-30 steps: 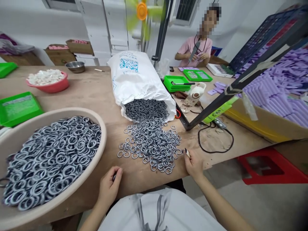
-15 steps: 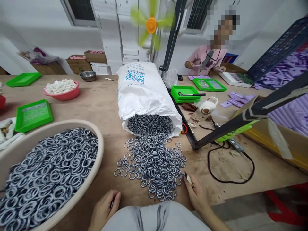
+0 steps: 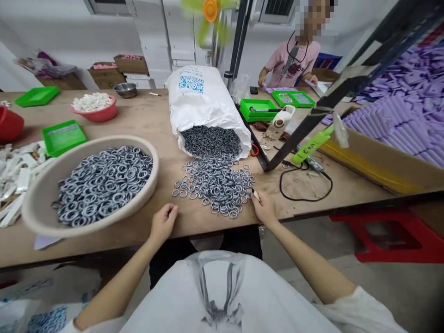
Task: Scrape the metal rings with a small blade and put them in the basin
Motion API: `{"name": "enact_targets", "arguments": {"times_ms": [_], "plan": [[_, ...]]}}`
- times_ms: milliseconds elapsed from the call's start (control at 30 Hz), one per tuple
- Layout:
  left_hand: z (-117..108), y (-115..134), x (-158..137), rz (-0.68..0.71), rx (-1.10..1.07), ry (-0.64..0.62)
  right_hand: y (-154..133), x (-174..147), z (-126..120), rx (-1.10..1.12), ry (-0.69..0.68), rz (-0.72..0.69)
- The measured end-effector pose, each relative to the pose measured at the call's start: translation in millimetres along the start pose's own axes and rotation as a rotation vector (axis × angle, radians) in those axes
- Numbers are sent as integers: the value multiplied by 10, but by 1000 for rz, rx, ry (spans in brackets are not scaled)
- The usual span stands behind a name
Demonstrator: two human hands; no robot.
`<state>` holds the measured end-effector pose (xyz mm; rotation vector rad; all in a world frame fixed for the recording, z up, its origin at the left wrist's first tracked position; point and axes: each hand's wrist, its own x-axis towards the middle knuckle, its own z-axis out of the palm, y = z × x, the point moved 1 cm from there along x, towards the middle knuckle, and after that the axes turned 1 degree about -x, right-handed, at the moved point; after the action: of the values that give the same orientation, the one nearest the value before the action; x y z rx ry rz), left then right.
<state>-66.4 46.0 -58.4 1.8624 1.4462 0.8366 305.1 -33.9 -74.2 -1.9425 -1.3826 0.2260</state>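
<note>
A pile of grey rings [image 3: 217, 182] spills onto the table from the mouth of a white sack [image 3: 208, 108]. My left hand [image 3: 164, 224] rests at the table's front edge, left of the pile. Its fingers are closed, and a bit of something dark shows by the thumb, too small to name. At the pile's right edge, my right hand [image 3: 265, 209] is closed on a small pale tool with a dark tip [image 3: 255, 194], which points toward the rings. Left of my hands stands a large beige basin [image 3: 36, 208], holding many more such rings.
A black metal post [image 3: 291, 143] slants up on the right, near a looped black cable [image 3: 305, 200] and a bottle [image 3: 277, 125]. Purple pieces fill a carton [image 3: 378, 173]. Across the table a person [image 3: 293, 60] handles purple pieces. Left are a green tray [image 3: 65, 150] and red bowl [image 3: 95, 115].
The view has tilted downward, so the table sits higher and more of my arms and lap shows. Both hands stay closed beside the pile, with the pale tool still in the right.
</note>
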Motion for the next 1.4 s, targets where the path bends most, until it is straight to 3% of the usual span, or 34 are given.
{"name": "enact_targets", "arguments": {"times_ms": [900, 1000, 1100, 1167, 1300, 1400], "plan": [[-14, 47, 44, -7, -177, 19, -43, -1, -52, 112, 75, -55], [-11, 98, -4, -12, -189, 55, -157, -15, -58, 164, 127, -49], [119, 259, -87, -33, -246, 111, -463, -81, 42, 256, 112, -87], [282, 431, -135, -67, -395, 42, -751, -158, 155, 315, 40, -141], [584, 782, -195, -152, -704, -361, -1247, -312, 329, 550, -224, -269], [627, 915, -219, -262, -853, -564, -1376, -337, 326, 600, -312, -303]]}}
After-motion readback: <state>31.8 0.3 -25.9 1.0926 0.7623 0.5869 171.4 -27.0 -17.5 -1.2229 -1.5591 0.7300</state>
